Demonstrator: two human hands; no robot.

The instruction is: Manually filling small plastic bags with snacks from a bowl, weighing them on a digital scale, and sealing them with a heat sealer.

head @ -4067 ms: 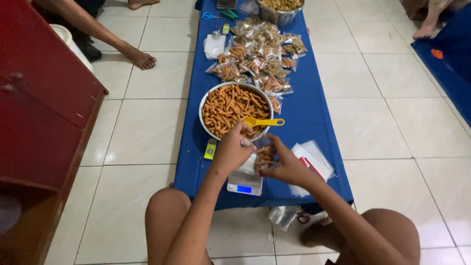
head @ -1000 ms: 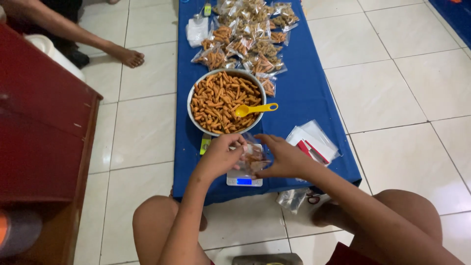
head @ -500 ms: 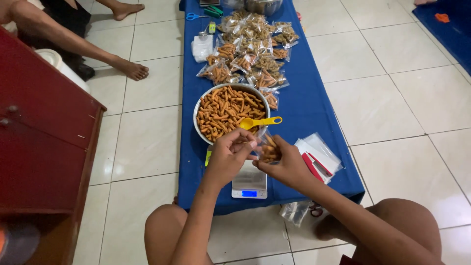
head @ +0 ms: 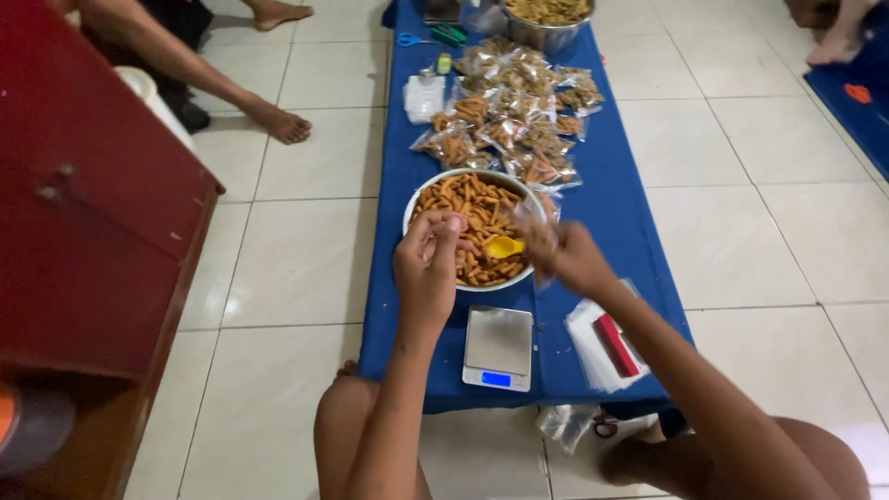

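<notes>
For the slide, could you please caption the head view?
Two bare hands, left hand and right hand, raised over a bowl of orange snack sticks beside a small digital scale on a blue mat.

Bare forearms, bare knees — no sleeves, seemingly no rings.

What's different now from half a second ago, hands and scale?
Both hands have risen off the scale toward the bowl of snacks. The left hand now sits over the bowl's near rim; the right hand, blurred, carries a clear bag beside the bowl. The scale's tray is now bare. Yellow scoop, filled bags and blue mat unchanged.
</notes>
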